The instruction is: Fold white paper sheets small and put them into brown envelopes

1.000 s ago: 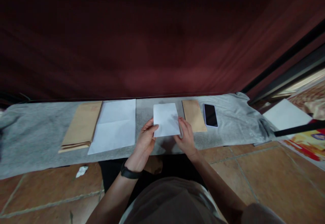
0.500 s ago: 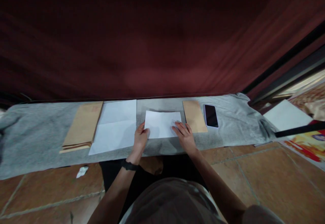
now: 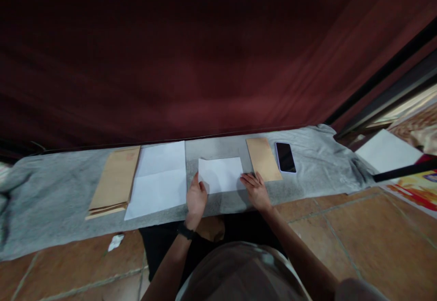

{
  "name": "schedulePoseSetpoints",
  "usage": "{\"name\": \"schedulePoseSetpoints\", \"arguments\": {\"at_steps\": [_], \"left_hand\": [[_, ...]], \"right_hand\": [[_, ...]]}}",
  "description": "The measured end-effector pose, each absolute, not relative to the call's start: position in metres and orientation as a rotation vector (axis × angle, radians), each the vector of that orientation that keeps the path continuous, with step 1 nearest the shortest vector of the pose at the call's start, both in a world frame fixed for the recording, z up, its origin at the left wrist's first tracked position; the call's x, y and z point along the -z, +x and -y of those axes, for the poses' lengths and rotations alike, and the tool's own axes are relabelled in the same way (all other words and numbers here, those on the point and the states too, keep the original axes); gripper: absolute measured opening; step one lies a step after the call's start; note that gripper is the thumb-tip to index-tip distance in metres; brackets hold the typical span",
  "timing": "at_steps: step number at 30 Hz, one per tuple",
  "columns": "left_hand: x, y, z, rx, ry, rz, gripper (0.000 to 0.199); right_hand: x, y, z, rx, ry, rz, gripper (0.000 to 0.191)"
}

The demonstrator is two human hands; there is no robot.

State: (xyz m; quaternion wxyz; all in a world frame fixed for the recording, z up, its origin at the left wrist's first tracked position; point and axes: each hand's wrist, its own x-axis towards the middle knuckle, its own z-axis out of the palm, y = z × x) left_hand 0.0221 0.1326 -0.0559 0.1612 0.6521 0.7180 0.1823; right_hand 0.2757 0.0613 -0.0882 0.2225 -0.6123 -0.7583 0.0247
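Between 2 hands (image 3: pixel 196 199), white paper (image 3: pixel 220 175)

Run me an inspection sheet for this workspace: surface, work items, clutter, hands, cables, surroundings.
Surface: grey cloth, wrinkled toward the right.
Work items: small white sheet between the hands; larger creased white paper and brown paper stack to its left; single brown piece to its right.
Clutter: phone, screen dark; crumpled white scrap on the floor.
Hands: left hand at the small sheet's left edge, grip unclear; right hand by its right edge, fingers extended.
Cables: nothing clearly seen.
Surroundings: dark red fabric behind, tiled floor in front.
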Motion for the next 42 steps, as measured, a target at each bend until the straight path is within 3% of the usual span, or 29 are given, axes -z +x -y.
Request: {"name": "schedulePoseSetpoints", "arguments": {"at_steps": [6, 10, 13, 17, 22, 32, 42], "left_hand": [[0.048, 0.025, -0.121, -0.257, 2.124, -2.136, 0.052], [0.049, 0.024, -0.116, -0.325, 2.370, -2.076, 0.051], [0.059, 0.034, -0.113, -0.467, 2.601, -1.681, 0.050], [0.075, 0.050, -0.120, -0.405, 2.682, -1.230, 0.051], [0.081, 0.049, -0.147, -0.345, 2.682, -1.203, 0.052], [0.084, 0.057, -0.186, -0.302, 2.746, -1.275, 0.055], [0.077, 0.049, -0.162, -0.215, 2.829, -1.254, 0.056]], "right_hand": [[0.070, 0.224, -0.073, -0.150, -1.589, 2.133, 0.045], [0.073, 0.193, -0.076, -0.187, -1.581, 2.205, 0.045], [0.082, 0.190, -0.076, -0.191, -1.610, 2.233, 0.047], [0.089, 0.195, -0.075, -0.157, -1.598, 2.278, 0.051], [0.087, 0.200, -0.069, -0.107, -1.539, 2.306, 0.041], [0.076, 0.210, -0.049, -0.213, -1.437, 2.307, 0.047], [0.079, 0.213, -0.046, -0.279, -1.429, 2.264, 0.041]]}}
